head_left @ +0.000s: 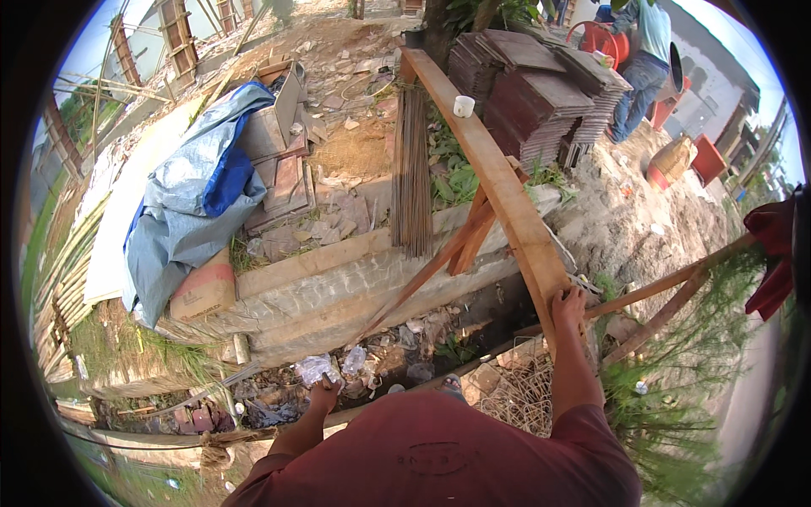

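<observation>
A long wooden plank (481,156) runs from the far bank across the ditch toward me, propped on slanted wooden braces (473,232). My right hand (568,306) is closed over the plank's right edge near its close end. Lower and to the left, my left hand (324,394) is closed on something small and dark that I cannot make out. Beyond that hand, clear plastic litter (318,369) lies in the ditch (397,363). A small white cup (464,106) stands on the far part of the plank.
Thin metal rods (411,169) lie bundled left of the plank. Bent wire pieces (525,395) are heaped beside my right arm. Stacked brown tiles (541,101), a blue-grey tarp (194,194) and another person (642,76) by red chairs are farther off. A leafy branch (676,397) hangs at right.
</observation>
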`<state>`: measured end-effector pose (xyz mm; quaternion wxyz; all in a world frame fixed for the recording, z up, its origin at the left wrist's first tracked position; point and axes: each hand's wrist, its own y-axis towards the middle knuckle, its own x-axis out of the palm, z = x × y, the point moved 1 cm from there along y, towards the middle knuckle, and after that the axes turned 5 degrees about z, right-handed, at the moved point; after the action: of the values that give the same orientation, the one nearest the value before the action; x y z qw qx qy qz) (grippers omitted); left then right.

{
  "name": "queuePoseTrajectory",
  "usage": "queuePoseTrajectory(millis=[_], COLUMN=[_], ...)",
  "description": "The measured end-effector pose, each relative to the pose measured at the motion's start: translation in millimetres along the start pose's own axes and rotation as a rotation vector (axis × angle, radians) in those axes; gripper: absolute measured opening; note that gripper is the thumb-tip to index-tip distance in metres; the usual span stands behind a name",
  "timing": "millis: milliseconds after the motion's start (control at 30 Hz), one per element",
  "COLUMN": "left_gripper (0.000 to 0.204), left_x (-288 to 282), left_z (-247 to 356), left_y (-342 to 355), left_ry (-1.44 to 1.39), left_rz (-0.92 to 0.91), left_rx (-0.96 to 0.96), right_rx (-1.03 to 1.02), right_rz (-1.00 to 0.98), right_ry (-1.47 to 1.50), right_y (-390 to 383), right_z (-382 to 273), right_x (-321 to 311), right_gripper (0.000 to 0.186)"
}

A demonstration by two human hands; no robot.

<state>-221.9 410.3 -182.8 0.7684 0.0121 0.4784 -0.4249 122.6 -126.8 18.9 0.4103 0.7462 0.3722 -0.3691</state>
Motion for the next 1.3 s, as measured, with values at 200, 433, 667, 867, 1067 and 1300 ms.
queuePoseTrajectory(millis=[200,433,667,867,1067,1300], left_gripper=[0.035,0.052,0.050,0.042,0.047,0.050], left_x=[-1,-16,-4,-19,25,-6], left_z=[90,193,232,252,60,-120], left_y=[12,-9,-34,-22,54,28], left_ry=[-1.025,-1.212,-1.173,-0.517,-0.036,0.542], left_rz=[-0.138,-0.552,-0.986,-0.704,-0.446,-0.535], left_rx=[-0.229,-0.181,-0.059,0.417,0.130,-0.121], right_rx=[-0.151,-0.701,-0.534,-0.278,-0.214,-0.205], right_rz=[0.098,-0.418,-1.109,-0.774,-0.232,-0.155], right_ry=[-0.022,0.437,0.433,0.401,0.335,0.025], right_y=[-13,-177,-241,-155,-31,113], right_z=[-13,-83,-121,-111,-101,-128], right_x=[-7,19,25,-11,-18,32], right_gripper=[0.026,0.050,0.046,0.040,0.031,0.035])
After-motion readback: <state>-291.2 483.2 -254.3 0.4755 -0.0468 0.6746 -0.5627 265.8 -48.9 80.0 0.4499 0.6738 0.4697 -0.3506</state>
